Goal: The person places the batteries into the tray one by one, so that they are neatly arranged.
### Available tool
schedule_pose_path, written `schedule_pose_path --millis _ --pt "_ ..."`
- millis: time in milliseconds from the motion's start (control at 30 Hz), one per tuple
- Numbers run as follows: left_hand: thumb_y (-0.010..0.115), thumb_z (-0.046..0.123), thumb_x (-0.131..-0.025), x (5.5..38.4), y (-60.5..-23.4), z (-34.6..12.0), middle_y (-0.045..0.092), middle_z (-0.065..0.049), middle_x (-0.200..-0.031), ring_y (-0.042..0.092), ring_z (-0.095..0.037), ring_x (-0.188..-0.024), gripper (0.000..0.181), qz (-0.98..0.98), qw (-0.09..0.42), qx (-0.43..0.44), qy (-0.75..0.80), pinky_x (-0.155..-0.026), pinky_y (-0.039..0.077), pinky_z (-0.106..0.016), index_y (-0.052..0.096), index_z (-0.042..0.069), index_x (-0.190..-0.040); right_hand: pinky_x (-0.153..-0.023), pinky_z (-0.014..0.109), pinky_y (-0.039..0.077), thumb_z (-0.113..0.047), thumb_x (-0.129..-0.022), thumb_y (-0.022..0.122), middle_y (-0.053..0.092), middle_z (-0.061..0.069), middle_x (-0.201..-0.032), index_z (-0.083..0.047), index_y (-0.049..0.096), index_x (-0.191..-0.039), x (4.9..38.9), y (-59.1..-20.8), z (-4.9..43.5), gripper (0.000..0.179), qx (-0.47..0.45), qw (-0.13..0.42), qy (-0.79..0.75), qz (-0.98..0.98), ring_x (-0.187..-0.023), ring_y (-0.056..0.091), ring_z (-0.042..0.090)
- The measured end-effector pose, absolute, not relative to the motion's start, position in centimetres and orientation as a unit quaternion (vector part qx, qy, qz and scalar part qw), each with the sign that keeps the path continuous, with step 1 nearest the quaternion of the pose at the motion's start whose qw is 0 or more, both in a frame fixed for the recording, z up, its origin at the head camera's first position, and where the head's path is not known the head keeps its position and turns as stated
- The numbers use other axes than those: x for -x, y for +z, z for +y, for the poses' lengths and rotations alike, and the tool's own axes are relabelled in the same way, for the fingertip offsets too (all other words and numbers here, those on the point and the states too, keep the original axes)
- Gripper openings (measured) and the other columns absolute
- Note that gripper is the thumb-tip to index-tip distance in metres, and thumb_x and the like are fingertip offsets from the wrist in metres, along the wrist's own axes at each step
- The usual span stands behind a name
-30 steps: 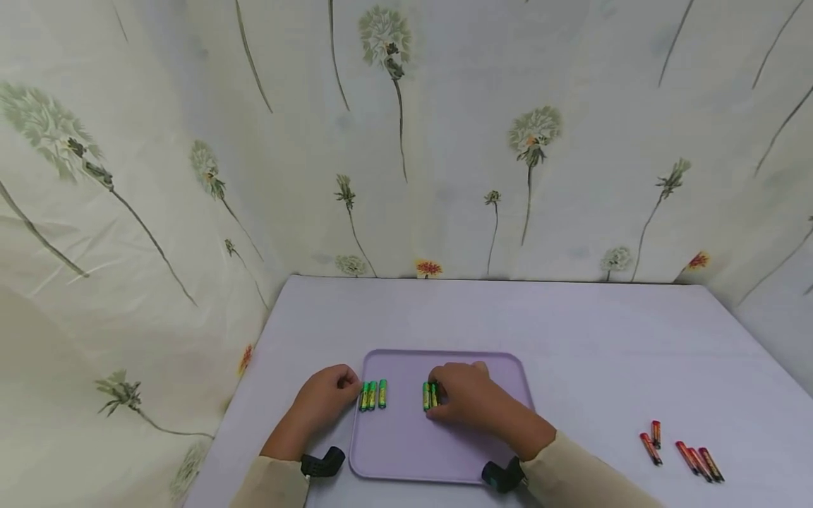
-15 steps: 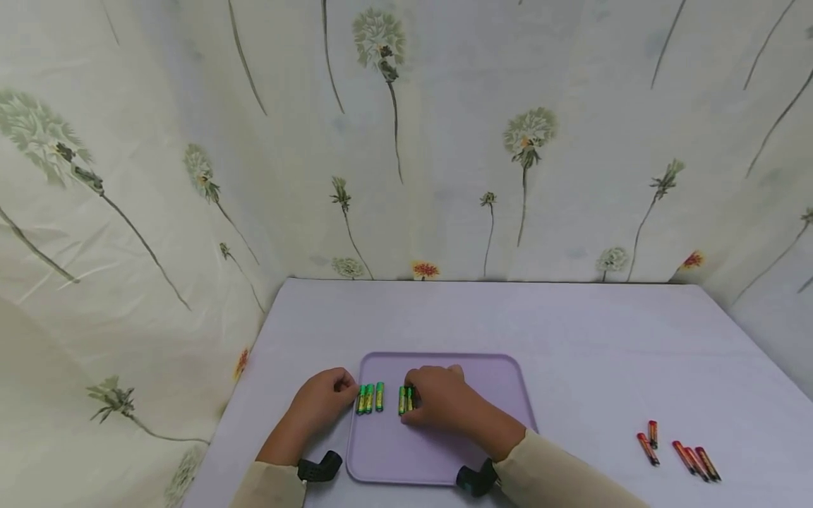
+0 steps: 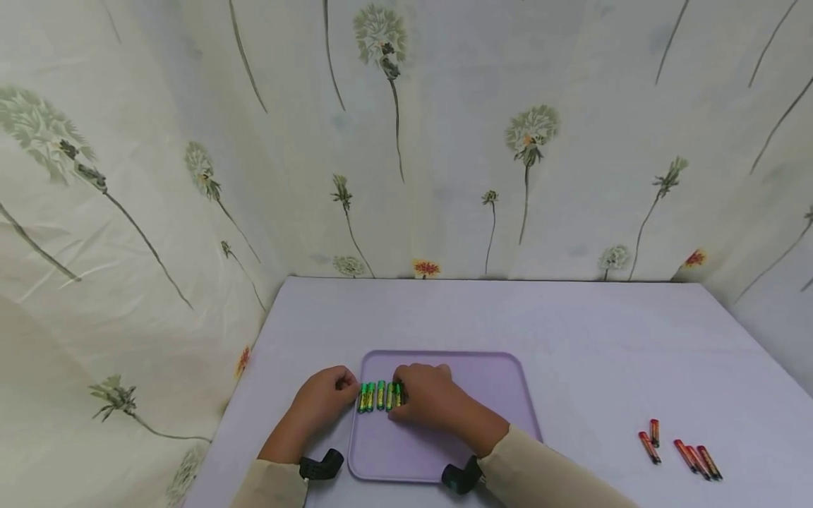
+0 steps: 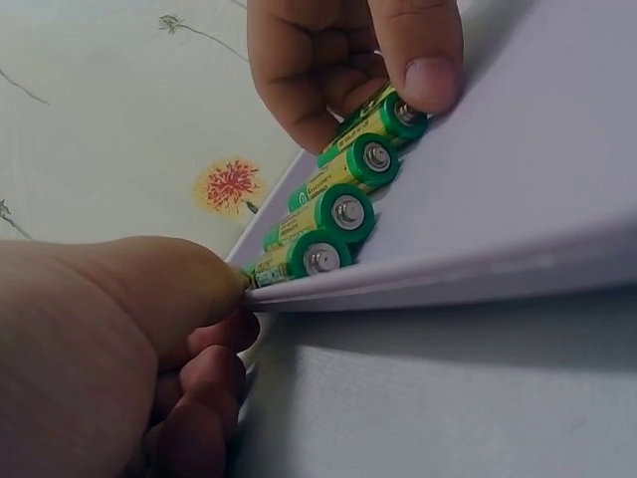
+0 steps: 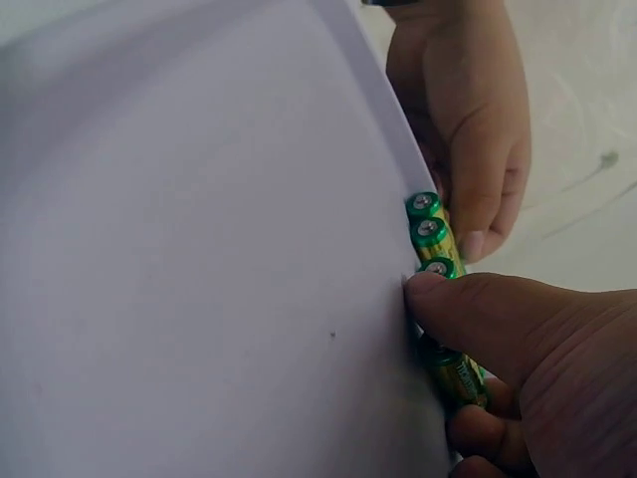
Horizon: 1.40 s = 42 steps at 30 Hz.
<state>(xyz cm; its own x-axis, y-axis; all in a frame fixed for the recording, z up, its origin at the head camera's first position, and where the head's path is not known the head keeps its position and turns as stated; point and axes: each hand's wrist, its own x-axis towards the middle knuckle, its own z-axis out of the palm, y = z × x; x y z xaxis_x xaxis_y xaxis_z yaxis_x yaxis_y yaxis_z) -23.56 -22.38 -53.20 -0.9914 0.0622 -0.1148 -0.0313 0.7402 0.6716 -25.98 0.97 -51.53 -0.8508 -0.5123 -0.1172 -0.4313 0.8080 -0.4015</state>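
Note:
Several green-and-yellow batteries point(image 3: 370, 397) lie side by side along the left part of a lilac tray point(image 3: 394, 451). In the left wrist view, their metal ends point(image 4: 348, 211) face the camera. My right hand point(image 3: 428, 398) pinches a pair of the same batteries point(image 3: 390, 396) lengthwise between thumb and fingers, right beside the others. Its palm covers part of the pair. My left hand point(image 3: 324, 398) grips the tray's left rim, thumb on top close to the outermost battery and fingers curled underneath.
Red batteries lie on the white table point(image 3: 571, 339) at the right, in two loose groups: a pair point(image 3: 649, 444) and a row of three point(image 3: 699, 461). A flower-print cloth point(image 3: 444, 141) hangs behind and to the left of the table.
My right hand has slid left across the tray with its pair of green batteries, closing the gap to the others. The left hand has stayed at the rim.

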Motion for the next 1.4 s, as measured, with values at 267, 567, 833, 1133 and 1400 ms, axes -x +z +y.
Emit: schedule_pose_path --millis 267,567,833,1133,1400 --pt "0.071 0.030 -0.098 23.5 -53.0 -22.4 0.059 0.006 -0.083 0.053 -0.014 -0.080 0.011 0.930 0.066 -0.015 0.361 -0.073 0.042 -0.035 0.067 0.023 -0.090 -0.075 0.041 0.032 -0.047 -0.079 0.090 0.065 -0.013 -0.089 -0.017 0.068 -0.116 25.8 -51.4 0.0 0.052 0.237 0.122 -0.185 0.946 -0.076 0.054 0.008" --pt "0.070 0.030 -0.099 23.5 -52.8 -22.4 0.060 0.006 -0.083 0.053 -0.014 -0.080 0.011 0.932 0.060 -0.015 0.357 -0.072 0.041 -0.034 0.068 0.023 -0.091 -0.074 0.040 0.033 -0.048 -0.079 0.090 0.062 -0.013 -0.087 -0.016 0.066 -0.116 25.7 -51.3 -0.3 0.054 0.231 0.116 -0.182 0.949 -0.074 0.054 0.010" --pt "0.069 0.033 -0.099 23.6 -53.3 -22.5 0.060 0.006 -0.082 0.054 -0.014 -0.080 0.012 0.934 0.061 -0.014 0.352 -0.072 0.042 -0.035 0.067 0.025 -0.090 -0.074 0.040 0.034 -0.049 -0.079 0.090 0.063 -0.012 -0.089 -0.016 0.066 -0.120 25.7 -51.3 -0.2 0.058 0.230 0.125 -0.178 0.948 -0.075 0.054 0.009" --pt "0.069 0.033 -0.099 23.6 -53.3 -22.5 0.060 0.006 -0.083 0.054 -0.015 -0.080 0.012 0.933 0.066 -0.009 0.354 -0.072 0.042 -0.035 0.067 0.025 -0.091 -0.078 0.042 0.033 -0.049 -0.078 0.090 0.063 -0.014 -0.090 -0.015 0.065 -0.127 25.7 -51.2 0.4 0.064 0.226 0.139 -0.200 0.943 -0.077 0.055 0.009" --pt "0.069 0.034 -0.100 23.6 -53.3 -22.5 0.060 0.005 -0.084 0.053 -0.014 -0.081 0.013 0.934 0.063 -0.017 0.352 -0.072 0.041 -0.036 0.068 0.024 -0.092 -0.078 0.042 0.034 -0.048 -0.078 0.091 0.058 -0.013 -0.081 -0.015 0.064 -0.130 25.6 -51.2 0.8 0.068 0.227 0.135 -0.210 0.941 -0.074 0.054 0.010"
